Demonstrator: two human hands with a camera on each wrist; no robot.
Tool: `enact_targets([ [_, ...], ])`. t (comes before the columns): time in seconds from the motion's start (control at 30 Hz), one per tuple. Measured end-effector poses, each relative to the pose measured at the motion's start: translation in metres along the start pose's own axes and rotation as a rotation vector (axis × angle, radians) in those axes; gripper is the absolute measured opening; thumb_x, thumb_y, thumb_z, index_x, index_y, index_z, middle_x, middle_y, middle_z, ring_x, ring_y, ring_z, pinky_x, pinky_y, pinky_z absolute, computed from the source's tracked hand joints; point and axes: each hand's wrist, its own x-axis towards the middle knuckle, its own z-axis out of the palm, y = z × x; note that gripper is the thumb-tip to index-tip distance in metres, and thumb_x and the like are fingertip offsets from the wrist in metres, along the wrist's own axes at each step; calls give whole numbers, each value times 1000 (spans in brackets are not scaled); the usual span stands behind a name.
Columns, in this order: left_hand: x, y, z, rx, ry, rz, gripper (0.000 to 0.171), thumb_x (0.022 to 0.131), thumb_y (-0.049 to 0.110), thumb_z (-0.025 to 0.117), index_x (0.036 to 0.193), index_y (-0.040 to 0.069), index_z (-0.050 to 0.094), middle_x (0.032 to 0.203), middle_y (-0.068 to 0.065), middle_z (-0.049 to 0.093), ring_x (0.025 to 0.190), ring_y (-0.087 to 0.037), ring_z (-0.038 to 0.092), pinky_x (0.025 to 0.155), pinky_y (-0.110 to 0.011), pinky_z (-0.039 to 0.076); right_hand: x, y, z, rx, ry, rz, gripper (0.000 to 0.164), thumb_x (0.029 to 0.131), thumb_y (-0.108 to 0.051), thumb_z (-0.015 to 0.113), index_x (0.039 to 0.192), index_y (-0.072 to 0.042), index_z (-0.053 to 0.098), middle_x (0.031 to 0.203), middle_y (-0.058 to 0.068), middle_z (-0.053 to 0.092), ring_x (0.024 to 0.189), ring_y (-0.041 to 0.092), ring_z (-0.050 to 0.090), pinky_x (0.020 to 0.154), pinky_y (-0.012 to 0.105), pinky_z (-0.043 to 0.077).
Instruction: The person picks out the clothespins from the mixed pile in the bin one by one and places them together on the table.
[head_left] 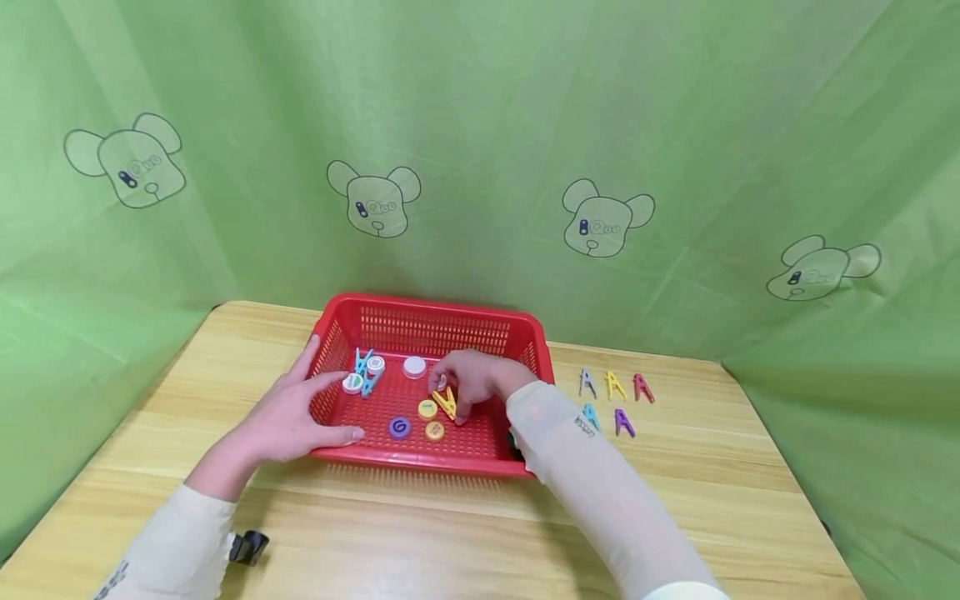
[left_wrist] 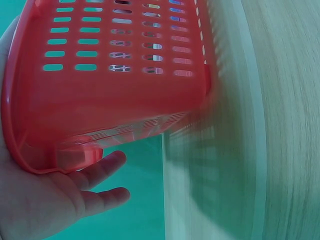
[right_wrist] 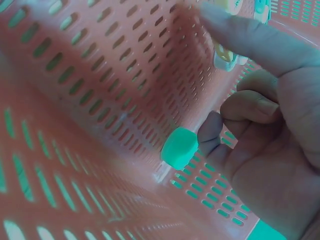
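My left hand (head_left: 288, 412) rests at the left end of a red basket (head_left: 420, 460), its thumb and a finger reaching straight over the rim. Its palm lies along the rim in the left wrist view. Inside the basket, my right hand (head_left: 474, 382) has its thumb and a fingertip at a yellow clothespin (head_left: 447, 405). I cannot tell whether they pinch it. Its other fingers are curled. Nearby lie two yellow bottle caps (head_left: 427, 409), a purple cap (head_left: 400, 427) and a white cap (head_left: 414, 367). Light-blue clothespins (head_left: 371, 382) lie among caps (head_left: 352, 383) at the left.
On the wooden table (head_left: 720, 467) right of the basket lie several clothespins in two rows, including a red one (head_left: 642, 387) and a purple one (head_left: 624, 422). A green cap (right_wrist: 179, 148) sits in a basket corner. Green cloth (head_left: 487, 100) hangs behind.
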Motion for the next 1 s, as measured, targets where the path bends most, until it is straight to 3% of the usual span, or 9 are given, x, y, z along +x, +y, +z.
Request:
enact_targets([
  [0.4,-1,3,1,88,19,5,79,80,38,83,142,0,53,165,-18,-2,144,-49,16,100,-68,37,0,-3,-1,64,25,-39,46,69,-5,92,109,-15,70,108,5,65,104,27,58,83,34,51],
  [0.53,-1,3,2,110,20,-1,76,80,33,82,142,-1,53,165,-18,-1,144,-48,16,101,-69,35,-1,-3,-5,60,36,-70,49,69,-6,93,111,-12,70,102,14,65,91,23,56,75,31,49],
  [0.67,-2,3,4,119,18,-2,76,80,32,81,143,0,53,166,-17,-1,143,-49,18,100,-70,36,-7,-4,-11,45,54,-82,49,69,-9,93,112,-13,69,98,19,62,82,22,51,70,32,46],
  [0.9,-2,3,3,131,19,2,75,81,32,81,143,1,53,165,-18,-2,142,-51,20,99,-70,36,-21,-3,-22,82,99,-58,50,72,-13,91,116,-14,68,107,10,62,95,24,52,76,35,48],
  [1.0,-2,2,3,134,18,4,75,81,33,81,143,1,53,165,-18,-2,143,-51,19,100,-71,35,-27,-5,-26,96,107,-65,53,72,-16,92,120,-13,67,100,13,60,89,24,50,71,33,45],
])
